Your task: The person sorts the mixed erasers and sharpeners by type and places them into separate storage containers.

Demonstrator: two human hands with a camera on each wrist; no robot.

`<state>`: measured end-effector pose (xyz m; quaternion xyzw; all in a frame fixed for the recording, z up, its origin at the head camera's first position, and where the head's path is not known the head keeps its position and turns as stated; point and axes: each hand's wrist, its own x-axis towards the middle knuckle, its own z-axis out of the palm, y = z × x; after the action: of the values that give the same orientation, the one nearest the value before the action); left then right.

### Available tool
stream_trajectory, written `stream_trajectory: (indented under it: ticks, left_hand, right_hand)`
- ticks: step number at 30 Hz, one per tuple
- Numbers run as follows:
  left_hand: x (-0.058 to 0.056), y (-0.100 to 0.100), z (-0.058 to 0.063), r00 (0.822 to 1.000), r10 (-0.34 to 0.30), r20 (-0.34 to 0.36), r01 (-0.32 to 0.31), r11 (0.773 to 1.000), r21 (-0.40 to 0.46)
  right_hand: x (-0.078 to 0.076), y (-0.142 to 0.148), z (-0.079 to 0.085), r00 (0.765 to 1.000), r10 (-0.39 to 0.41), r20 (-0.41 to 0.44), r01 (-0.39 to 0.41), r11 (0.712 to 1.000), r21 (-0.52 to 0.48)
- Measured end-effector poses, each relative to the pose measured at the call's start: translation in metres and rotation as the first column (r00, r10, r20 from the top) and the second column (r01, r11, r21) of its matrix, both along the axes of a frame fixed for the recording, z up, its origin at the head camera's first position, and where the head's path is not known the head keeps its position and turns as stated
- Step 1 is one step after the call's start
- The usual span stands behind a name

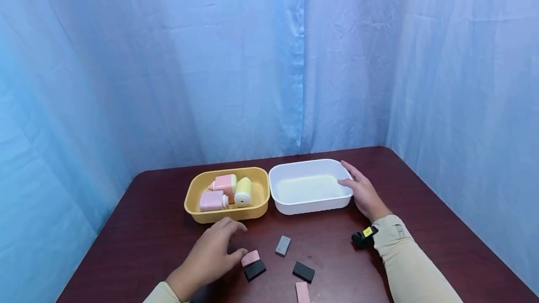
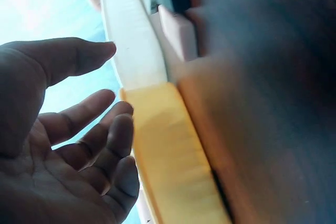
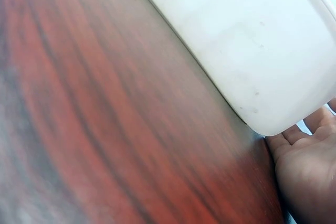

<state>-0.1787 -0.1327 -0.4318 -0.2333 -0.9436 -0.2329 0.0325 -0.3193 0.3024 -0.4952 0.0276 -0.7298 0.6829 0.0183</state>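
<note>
My right hand [image 1: 365, 196] is at the right end of a white plastic basket [image 1: 309, 207], its thumb over the rim and its fingers along the outside. In the right wrist view, part of that hand [image 3: 310, 161] shows beside the basket's rounded corner. My left hand [image 1: 212, 252] hovers in front of the yellow basket [image 1: 202, 217], fingers loosely bent and parted from the thumb, holding nothing. Close by its thumb lie a small pink block [image 1: 250, 258] and a black block [image 1: 255, 270], side by side on the table.
Inside the yellow basket are a pink bottle [image 1: 223, 182], a lilac bottle [image 1: 212, 201] and a yellow bottle [image 1: 243, 191]. A grey block [image 1: 283, 245], another black block [image 1: 303, 271] and a second pink block [image 1: 302, 292] lie on the dark table [image 1: 139, 242]. Blue curtains [image 1: 236, 69] surround it.
</note>
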Motion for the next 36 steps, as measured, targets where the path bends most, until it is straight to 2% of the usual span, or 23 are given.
stream_trajectory:
  ticks: [4, 10, 20, 29, 36]
  left_hand:
    - [0.0, 0.0, -0.005, 0.997, -0.036, 0.067, 0.039, 0.998, -0.049]
    - [0.002, 0.002, -0.009, 0.985, -0.072, 0.157, 0.084, 0.994, -0.073]
    - [0.003, 0.004, -0.014, 0.986, -0.124, 0.112, 0.135, 0.986, -0.094]
    - [0.002, 0.004, -0.015, 0.983, -0.136, 0.122, 0.148, 0.984, -0.096]
    - [0.001, 0.004, -0.018, 0.986, -0.117, 0.116, 0.131, 0.985, -0.114]
  right_hand:
    - [0.001, 0.0, -0.001, 1.0, 0.0, -0.003, 0.0, 1.0, -0.007]
    - [-0.001, -0.001, -0.003, 1.0, -0.003, 0.005, 0.003, 1.0, -0.015]
    - [0.0, 0.001, -0.003, 1.0, 0.001, 0.005, 0.0, 0.999, -0.052]
    - [0.0, 0.002, -0.003, 1.0, 0.009, 0.0, -0.009, 0.998, -0.067]
    - [-0.001, 0.001, -0.004, 1.0, 0.007, 0.001, -0.007, 0.997, -0.073]
